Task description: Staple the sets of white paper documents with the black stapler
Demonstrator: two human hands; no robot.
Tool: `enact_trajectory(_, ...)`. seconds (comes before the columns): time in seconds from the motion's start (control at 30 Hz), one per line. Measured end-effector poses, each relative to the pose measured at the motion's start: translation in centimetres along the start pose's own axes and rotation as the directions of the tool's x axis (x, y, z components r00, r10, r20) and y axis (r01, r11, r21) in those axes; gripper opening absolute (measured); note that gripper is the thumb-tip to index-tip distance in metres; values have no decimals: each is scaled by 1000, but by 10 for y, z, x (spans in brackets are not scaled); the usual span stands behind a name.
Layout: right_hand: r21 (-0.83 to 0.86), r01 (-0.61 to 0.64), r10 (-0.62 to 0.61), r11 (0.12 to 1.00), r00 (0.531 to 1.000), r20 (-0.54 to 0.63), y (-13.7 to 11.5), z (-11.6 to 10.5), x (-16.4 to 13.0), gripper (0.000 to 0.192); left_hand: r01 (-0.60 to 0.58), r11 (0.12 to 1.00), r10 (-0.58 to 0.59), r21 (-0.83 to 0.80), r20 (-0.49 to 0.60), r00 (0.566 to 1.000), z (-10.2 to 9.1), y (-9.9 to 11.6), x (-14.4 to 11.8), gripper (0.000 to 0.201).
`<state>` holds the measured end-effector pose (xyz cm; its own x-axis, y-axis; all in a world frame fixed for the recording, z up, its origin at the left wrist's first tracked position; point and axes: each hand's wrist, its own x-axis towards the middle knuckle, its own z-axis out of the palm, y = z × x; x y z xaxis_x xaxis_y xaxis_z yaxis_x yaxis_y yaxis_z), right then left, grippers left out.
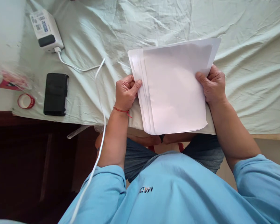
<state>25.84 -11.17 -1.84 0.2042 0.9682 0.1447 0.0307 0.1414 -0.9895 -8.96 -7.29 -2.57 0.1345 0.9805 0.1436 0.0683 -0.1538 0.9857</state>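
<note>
A stack of white paper sheets [177,90] is held up between my two hands, over the front edge of the cloth-covered table. Along its left side the sheets are fanned, so several edges show in steps. My left hand [127,90] pinches that left edge, thumb on top and fingers curled behind. At the right edge my right hand [212,82] grips the sheets, its thumb lying on the top face and the other fingers mostly hidden underneath. The lower right corner curls up slightly.
On the left lie a black phone [55,94], a white power bank [46,30], a red tape roll [26,101] and a clear plastic packet [12,79]. A white cable [103,115] runs from the power bank past my left arm. Wrinkled pale green cloth [254,68] covers the table.
</note>
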Motion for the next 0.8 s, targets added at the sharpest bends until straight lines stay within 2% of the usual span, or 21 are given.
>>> enact_trajectory(0.27,-11,1,0,1000,1000,20,-5,2,-2,38,10,1000,-11,6,85,996,1,12,-2,57)
enact_trajectory(0.4,-17,9,-9,1000,1000,-9,-5,3,-2,40,20,1000,-18,-18,82,996,4,17,-2,59)
enact_trajectory(0.6,-41,31,-32,999,999,-24,-2,1,-2,43,5,1000,-4,-26,65,998,3,12,-2,57)
enact_trajectory(0.8,-27,38,-41,999,991,-126,3,-5,-1,40,-10,997,13,-73,52,999,3,6,-1,56)
